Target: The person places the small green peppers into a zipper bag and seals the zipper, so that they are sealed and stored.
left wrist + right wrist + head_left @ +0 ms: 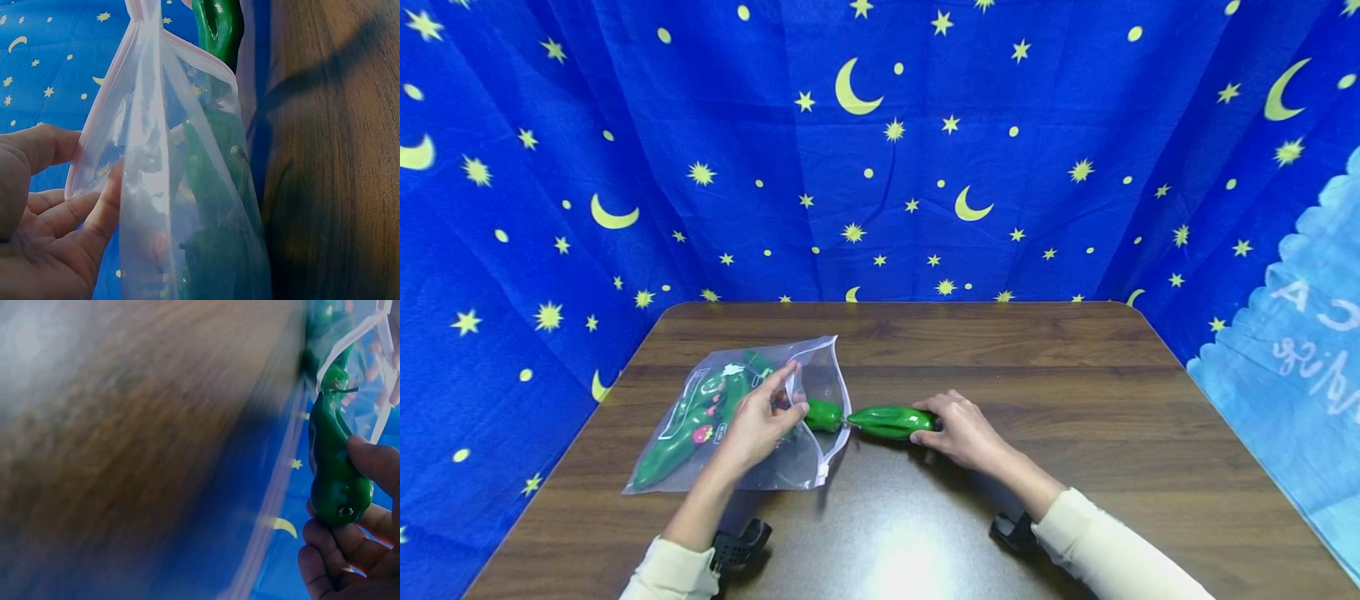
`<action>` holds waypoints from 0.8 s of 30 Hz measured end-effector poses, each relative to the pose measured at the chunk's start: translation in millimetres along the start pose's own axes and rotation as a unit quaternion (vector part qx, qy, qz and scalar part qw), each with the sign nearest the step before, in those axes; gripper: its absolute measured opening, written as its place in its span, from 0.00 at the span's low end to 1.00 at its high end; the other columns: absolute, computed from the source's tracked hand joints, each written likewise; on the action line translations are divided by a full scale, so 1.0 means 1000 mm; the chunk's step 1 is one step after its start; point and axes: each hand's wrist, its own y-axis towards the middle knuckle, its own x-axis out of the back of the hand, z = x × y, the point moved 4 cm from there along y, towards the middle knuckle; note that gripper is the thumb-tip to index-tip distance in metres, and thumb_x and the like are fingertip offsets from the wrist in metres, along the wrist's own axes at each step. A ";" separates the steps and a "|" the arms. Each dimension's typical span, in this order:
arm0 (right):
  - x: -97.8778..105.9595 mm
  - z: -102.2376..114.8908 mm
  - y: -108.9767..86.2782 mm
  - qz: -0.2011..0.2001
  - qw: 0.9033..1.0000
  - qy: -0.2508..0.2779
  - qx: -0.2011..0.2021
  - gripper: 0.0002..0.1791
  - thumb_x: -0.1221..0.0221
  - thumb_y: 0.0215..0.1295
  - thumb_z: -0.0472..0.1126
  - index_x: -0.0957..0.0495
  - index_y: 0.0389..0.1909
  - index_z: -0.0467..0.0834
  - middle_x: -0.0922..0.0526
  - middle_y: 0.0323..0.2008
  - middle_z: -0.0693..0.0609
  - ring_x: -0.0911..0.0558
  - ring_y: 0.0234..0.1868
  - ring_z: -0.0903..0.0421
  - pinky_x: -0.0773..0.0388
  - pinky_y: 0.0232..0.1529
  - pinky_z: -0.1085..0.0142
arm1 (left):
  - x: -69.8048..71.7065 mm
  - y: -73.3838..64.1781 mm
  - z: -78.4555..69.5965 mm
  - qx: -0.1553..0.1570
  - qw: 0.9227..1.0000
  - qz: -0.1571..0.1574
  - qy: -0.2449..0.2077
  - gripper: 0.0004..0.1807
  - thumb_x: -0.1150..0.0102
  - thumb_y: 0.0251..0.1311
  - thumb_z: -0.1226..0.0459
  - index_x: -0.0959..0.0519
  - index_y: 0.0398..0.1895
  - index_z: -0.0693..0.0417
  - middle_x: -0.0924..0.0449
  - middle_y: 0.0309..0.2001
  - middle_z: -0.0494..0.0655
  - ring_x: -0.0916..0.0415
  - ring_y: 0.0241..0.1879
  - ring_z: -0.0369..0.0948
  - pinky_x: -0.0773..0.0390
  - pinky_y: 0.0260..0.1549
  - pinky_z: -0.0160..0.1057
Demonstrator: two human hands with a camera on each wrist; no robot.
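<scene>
A clear zip bag (823, 375) with printed pictures lies on the left of the table, its mouth facing right. My left hand (760, 429) pinches the upper wall of that mouth, thumb on one side and fingers on the other, as the left wrist view shows. Several green peppers are inside; one pepper (823, 416) sits right at the opening. My right hand (962, 431) holds another shiny green pepper (889, 422) by its blunt end. Its narrow tip points at the mouth and meets the stem of the pepper there.
Brown wood-grain table (1075, 400) extends to the right of and behind the hands. A blue curtain (910, 167) with moons and stars hangs around the far and side edges. Light blue cloth (1300, 350) with white lettering hangs at the right.
</scene>
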 end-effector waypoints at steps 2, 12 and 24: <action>-0.001 0.001 0.001 0.001 1.000 -0.001 0.003 0.23 0.31 0.49 0.48 0.19 0.47 0.43 0.14 0.40 0.51 0.22 0.40 0.56 0.22 0.44 0.59 | 0.000 0.000 0.000 0.001 1.000 0.001 0.001 0.36 0.40 0.57 0.67 0.40 0.70 0.52 0.29 0.63 0.53 0.31 0.22 0.31 0.25 0.16 0.30; -0.003 0.007 0.005 0.003 1.000 -0.005 0.017 0.23 0.31 0.49 0.48 0.19 0.46 0.41 0.14 0.41 0.49 0.21 0.39 0.55 0.23 0.52 0.57 | -0.001 0.001 0.000 0.003 1.000 -0.002 0.009 0.36 0.39 0.56 0.67 0.39 0.70 0.52 0.27 0.61 0.53 0.31 0.23 0.33 0.25 0.17 0.30; -0.011 0.019 0.014 0.008 1.000 -0.006 0.020 0.23 0.32 0.50 0.47 0.19 0.46 0.40 0.15 0.41 0.48 0.20 0.42 0.52 0.26 0.58 0.53 | -0.003 0.002 0.000 0.007 1.000 -0.002 0.006 0.36 0.39 0.56 0.67 0.39 0.69 0.51 0.21 0.53 0.58 0.30 0.23 0.34 0.26 0.17 0.30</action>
